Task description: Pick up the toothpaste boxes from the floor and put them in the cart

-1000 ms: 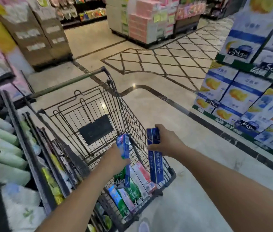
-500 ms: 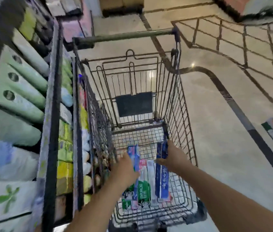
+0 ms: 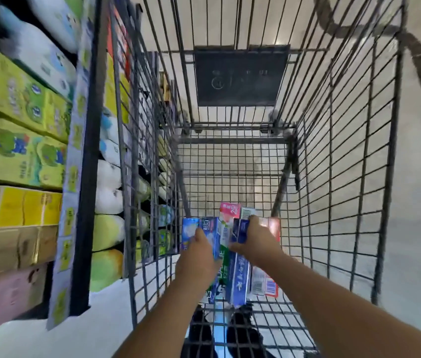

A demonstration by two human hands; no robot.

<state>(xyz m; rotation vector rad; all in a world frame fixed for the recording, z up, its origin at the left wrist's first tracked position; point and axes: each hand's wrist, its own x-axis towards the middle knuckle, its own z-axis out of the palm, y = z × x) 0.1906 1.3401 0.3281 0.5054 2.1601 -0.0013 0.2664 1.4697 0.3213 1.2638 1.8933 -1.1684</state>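
- My left hand (image 3: 199, 254) grips a blue-and-white toothpaste box (image 3: 210, 236) low in the centre of the frame; my right hand (image 3: 254, 242) grips a dark blue toothpaste box (image 3: 239, 277) just beside it.
- Both boxes are down inside the cart (image 3: 346, 177), at or just above the boxes already lying on its wire floor; I cannot tell whether they touch.
- Those lying boxes, a green one (image 3: 223, 270) and a red-and-white one (image 3: 268, 282) among them, sit between and under my hands.
- I judge the placing is nearly done: I should lay each box flat, lengthwise beside the others, before letting go.
- Dropping from height could bounce a box askew, so I lower first.
- The shelf (image 3: 23, 125) fills the left of the frame.
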